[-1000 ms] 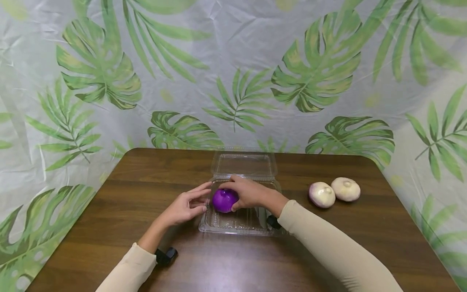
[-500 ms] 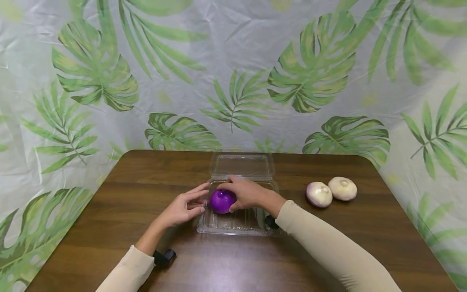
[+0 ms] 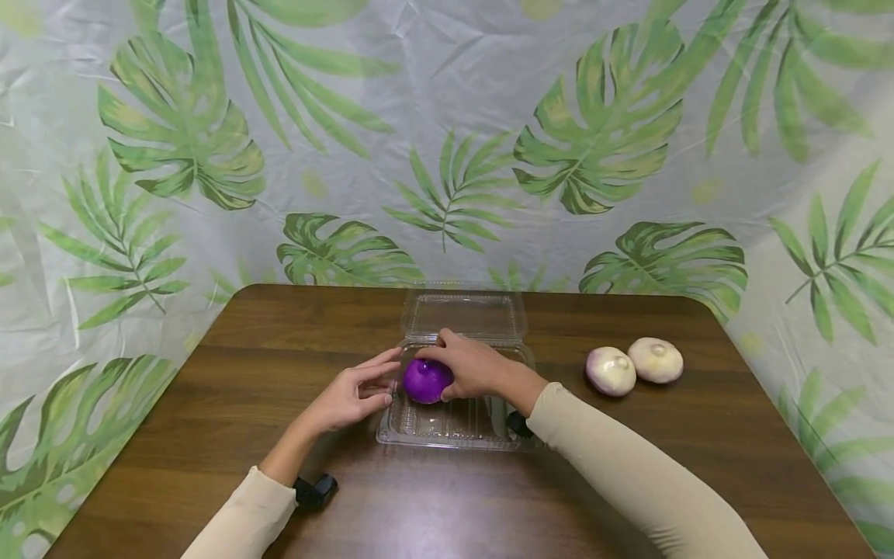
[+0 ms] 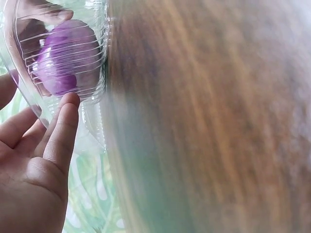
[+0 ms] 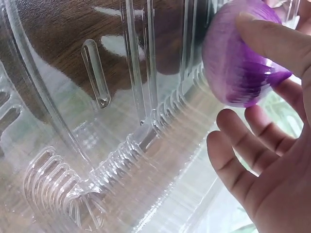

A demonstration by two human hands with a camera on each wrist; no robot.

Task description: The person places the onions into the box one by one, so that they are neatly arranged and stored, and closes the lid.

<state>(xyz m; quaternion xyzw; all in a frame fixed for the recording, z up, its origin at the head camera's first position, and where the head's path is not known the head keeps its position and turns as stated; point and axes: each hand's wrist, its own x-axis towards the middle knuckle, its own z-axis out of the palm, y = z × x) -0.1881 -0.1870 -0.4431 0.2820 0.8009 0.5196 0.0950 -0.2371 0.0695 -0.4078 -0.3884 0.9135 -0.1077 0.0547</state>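
A clear plastic clamshell container (image 3: 454,431) lies open in the middle of the brown table (image 3: 279,349), its lid (image 3: 464,314) folded back. My right hand (image 3: 469,366) grips a purple onion (image 3: 426,380) inside the container's left part. In the right wrist view the purple onion (image 5: 238,63) is held between thumb and fingers against the ribbed container wall (image 5: 136,121). My left hand (image 3: 352,392) sits just left of the container with its fingers straight. In the left wrist view its fingertips (image 4: 65,114) touch the container's outer wall (image 4: 95,82), with the purple onion (image 4: 60,56) visible through it.
Two pale onions (image 3: 611,371) (image 3: 655,360) lie side by side on the table's right part. A leaf-patterned sheet (image 3: 447,140) hangs behind and around the table. The table's rounded far corners and side edges are close.
The purple onion and my right hand have barely shifted inside the container. My left hand stays at the container's left wall.
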